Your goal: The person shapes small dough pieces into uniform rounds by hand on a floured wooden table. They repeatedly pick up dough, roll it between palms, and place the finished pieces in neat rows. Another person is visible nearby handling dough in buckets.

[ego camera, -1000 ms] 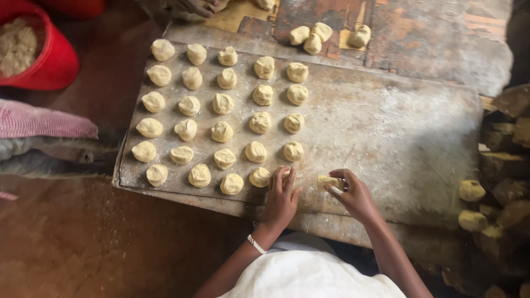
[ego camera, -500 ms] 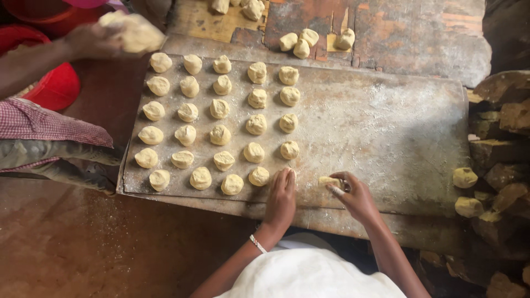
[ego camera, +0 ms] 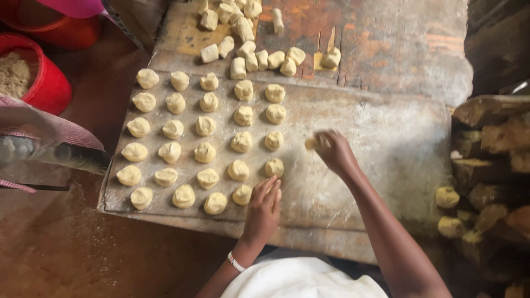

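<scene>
Rows of dough balls [ego camera: 205,126] lay on the floured bench [ego camera: 386,143]; the left hand [ego camera: 264,208] rested flat, fingers spread, beside them, while the right hand [ego camera: 333,150] pinched a soft, light, easily dented dough piece [ego camera: 311,143], best held gently around its sides.

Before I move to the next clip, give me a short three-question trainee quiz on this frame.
1. True or false: the right hand holds a small dough piece above the floured board.
2. Multiple choice: the left hand rests A) in the red bucket, B) flat on the board beside the nearest shaped dough ball, C) on the stacked firewood.
3. Fill in: the uncut-looking dough chunks lie past the board's ____ edge.

Key: 1 true; 2 B; 3 far.
</scene>
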